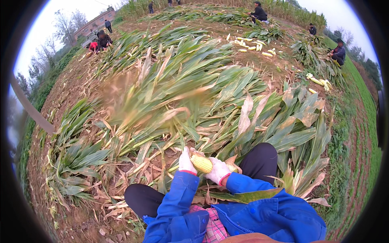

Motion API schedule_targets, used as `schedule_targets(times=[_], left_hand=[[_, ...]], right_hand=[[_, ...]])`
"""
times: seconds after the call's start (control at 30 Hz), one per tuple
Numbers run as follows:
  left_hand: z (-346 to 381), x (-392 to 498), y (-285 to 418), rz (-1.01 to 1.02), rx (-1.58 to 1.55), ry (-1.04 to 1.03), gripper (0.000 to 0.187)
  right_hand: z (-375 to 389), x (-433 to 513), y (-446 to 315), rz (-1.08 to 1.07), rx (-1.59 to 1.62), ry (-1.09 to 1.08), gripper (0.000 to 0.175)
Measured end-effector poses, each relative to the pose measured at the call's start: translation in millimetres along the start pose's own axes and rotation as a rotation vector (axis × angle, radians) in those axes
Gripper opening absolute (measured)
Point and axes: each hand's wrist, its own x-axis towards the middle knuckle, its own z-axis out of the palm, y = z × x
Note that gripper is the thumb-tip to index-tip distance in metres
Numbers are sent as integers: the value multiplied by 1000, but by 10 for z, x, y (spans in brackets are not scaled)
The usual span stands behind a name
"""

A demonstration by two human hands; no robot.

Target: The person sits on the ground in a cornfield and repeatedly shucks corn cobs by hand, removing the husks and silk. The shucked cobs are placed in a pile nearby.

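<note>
Between my knees I hold a pale yellow ear of corn (202, 163) with its kernels bared. My left hand (186, 161), in a white knitted glove with a red cuff, grips it from the left side. My right hand (217, 171), gloved the same way, closes on its right side. Part of the ear is hidden by both gloves. Another husked bit of corn (232, 168) shows just right of my right hand. Cut corn stalks (142, 136) with green and dry leaves lie in front of my hands.
Several bare ears of corn (253, 45) lie on the soil farther off. More partly husked ears (317, 80) are at the right. Other people sit or crouch among the stalks, one (259, 12) at the back. A leaning pole (32, 109) stands at the left. Green crop rows (361, 145) run along the right.
</note>
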Motion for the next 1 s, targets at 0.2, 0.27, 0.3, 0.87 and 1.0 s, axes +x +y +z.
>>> schedule_targets(times=[0.2,0.27,0.3,0.87,1.0], left_hand=[[-196,137,-72,19,-82,88,36],[-255,174,-95,-43,-58,112,35],[-276,187,-108,-67,-49,98,35],[-1034,227,-571,401,1578,158,48],[-670,19,-506,385,1780,-206,50]], right_hand=[[-155,-6,-92,-170,284,95,71],[-223,30,-186,-364,244,292,72],[-253,47,-234,-365,170,209,70],[-497,518,734,222,475,391,62],[-537,602,958,150,464,313,69]])
